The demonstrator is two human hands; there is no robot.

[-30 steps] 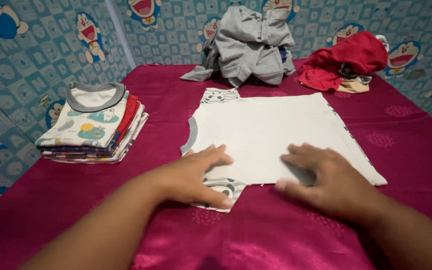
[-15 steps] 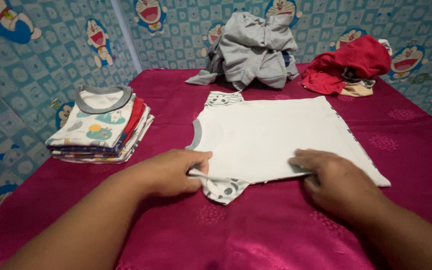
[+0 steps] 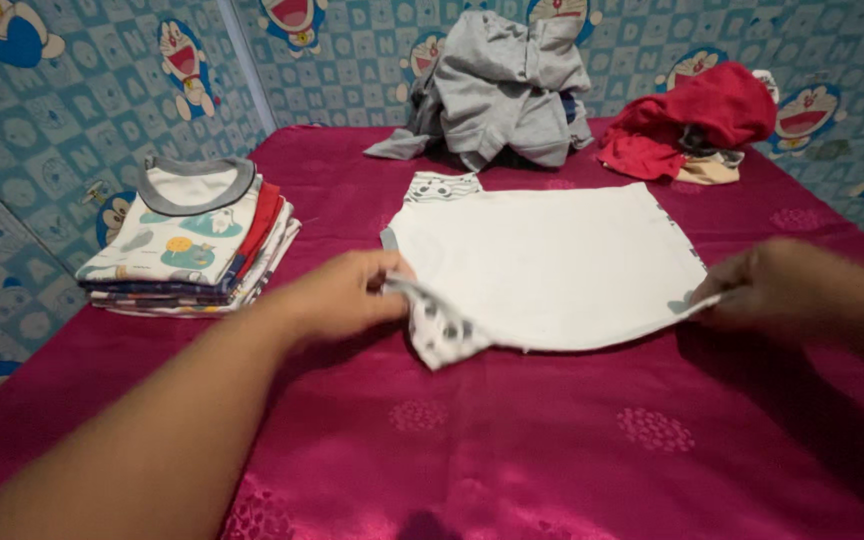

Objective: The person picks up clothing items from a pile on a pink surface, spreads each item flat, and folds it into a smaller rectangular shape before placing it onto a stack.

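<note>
A small white shirt with grey-patterned sleeves and a grey collar lies flat, back side up, on the magenta bedspread. My left hand pinches its near shoulder by the patterned sleeve and lifts that edge slightly. At the shirt's near hem corner, my right hand grips the fabric and raises it off the bedspread. The far sleeve stays flat on the cloth.
A stack of folded children's shirts sits at the left. A heap of grey garments lies at the back centre, and a red bundle at the back right. Cartoon-patterned blue walls surround the bed.
Both hands went from pressing flat on the shirt to gripping its near edge. My right hand slid right to the hem corner, and the near edge has lifted.
</note>
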